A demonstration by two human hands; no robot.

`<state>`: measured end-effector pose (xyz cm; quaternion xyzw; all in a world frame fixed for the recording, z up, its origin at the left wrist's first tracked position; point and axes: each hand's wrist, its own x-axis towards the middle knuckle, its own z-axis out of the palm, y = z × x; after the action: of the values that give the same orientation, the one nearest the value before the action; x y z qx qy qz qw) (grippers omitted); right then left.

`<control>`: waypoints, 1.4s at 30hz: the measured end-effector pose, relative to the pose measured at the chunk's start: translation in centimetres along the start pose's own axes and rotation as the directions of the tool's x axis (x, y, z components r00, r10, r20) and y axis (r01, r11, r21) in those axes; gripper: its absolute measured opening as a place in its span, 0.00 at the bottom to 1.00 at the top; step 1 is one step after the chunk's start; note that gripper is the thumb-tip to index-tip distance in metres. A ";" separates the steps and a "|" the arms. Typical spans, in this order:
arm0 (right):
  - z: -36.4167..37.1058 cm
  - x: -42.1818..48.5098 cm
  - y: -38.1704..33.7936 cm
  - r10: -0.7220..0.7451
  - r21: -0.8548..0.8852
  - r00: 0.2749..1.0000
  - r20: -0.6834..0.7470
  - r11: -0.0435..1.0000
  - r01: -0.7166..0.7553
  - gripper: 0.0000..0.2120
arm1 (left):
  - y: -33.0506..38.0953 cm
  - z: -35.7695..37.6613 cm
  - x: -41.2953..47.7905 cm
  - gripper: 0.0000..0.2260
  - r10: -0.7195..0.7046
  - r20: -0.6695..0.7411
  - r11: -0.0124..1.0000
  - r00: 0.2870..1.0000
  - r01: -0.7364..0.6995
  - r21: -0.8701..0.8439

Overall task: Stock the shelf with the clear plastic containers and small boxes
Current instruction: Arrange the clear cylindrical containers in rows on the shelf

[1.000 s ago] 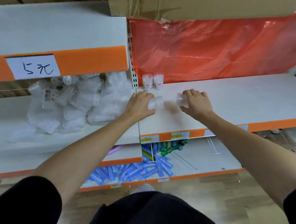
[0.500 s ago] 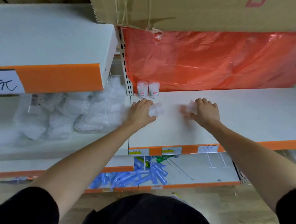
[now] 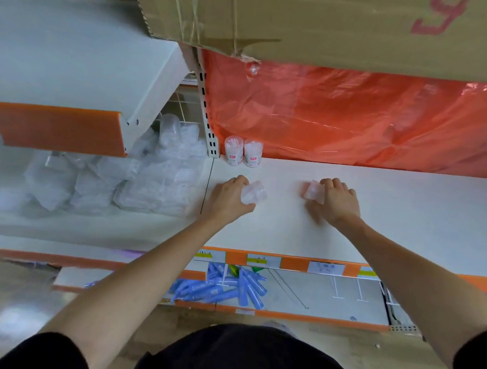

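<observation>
The left hand (image 3: 230,199) had its grip curled round a clear container (image 3: 253,193) lying on its side, long axis pointing right toward the other hand, low over the white shelf (image 3: 391,222). The right hand (image 3: 336,201) gripped a second container (image 3: 312,192), too blurred to judge its tilt. At the back, a labelled tub (image 3: 233,151) and its twin (image 3: 252,154) stood upright, touching, filled with something white.

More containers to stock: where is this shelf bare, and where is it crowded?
Bare: the white shelf right of the right hand, from red plastic sheet to front edge; also between the hands. Crowded: the back left corner by the two standing containers and the left hand; the left bay's heaped bags.
</observation>
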<state>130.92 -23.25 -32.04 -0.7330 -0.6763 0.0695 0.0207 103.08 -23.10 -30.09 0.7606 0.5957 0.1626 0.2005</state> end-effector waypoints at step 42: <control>2.8 -4.9 -10.7 0.073 0.953 0.956 0.285 0.082 -0.290 0.16 | 0.8 3.2 -3.4 0.15 -0.389 0.349 0.363 0.853 0.490 -0.793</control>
<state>119.64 -27.43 -33.14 -0.6003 -0.3589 0.5637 0.4394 104.50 -26.90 -32.51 0.3764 0.6024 0.3382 0.6172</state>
